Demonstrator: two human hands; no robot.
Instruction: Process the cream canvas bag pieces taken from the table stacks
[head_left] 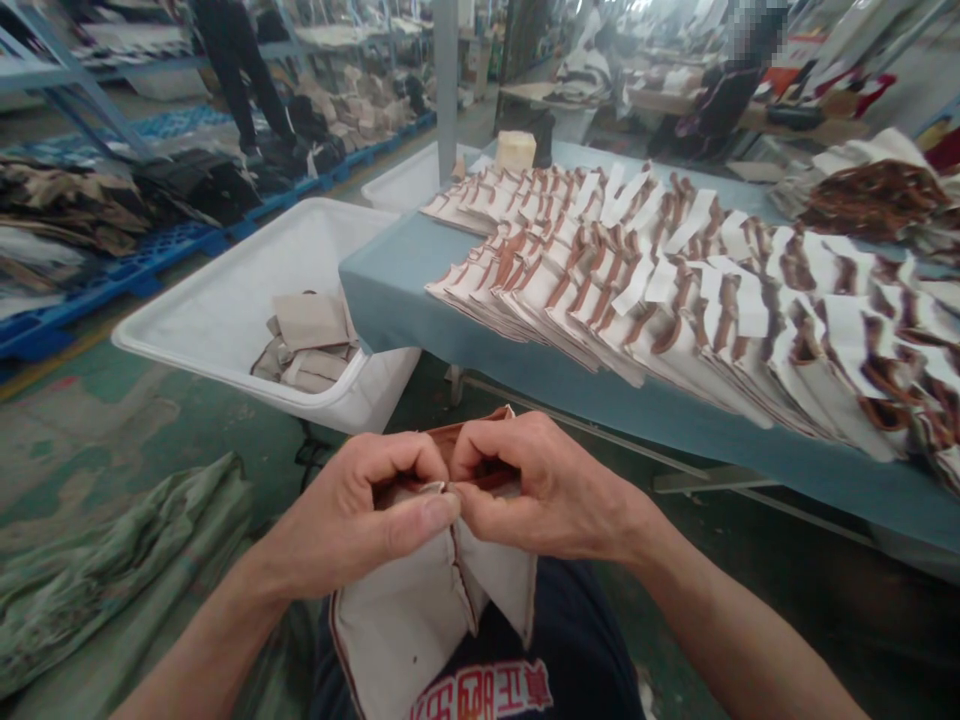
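In front of my body hangs a cream fabric piece with brown edging and a brown inside, perhaps a sewn pouch. My left hand pinches its upper edge between thumb and bent fingers. Close beside it, my right hand grips the same edge, and the two thumbs almost meet over a seam. Brown lining shows behind the fingers. The lower part of the piece falls loose over my dark clothing with red and white print. Exactly what lies between the fingertips is hidden.
A blue-covered table ahead bears overlapping rows of similar cream pieces with brown edges and white strips. Left of it stands a white bin with several beige pieces. Green cloth lies at lower left. A person stands farther back.
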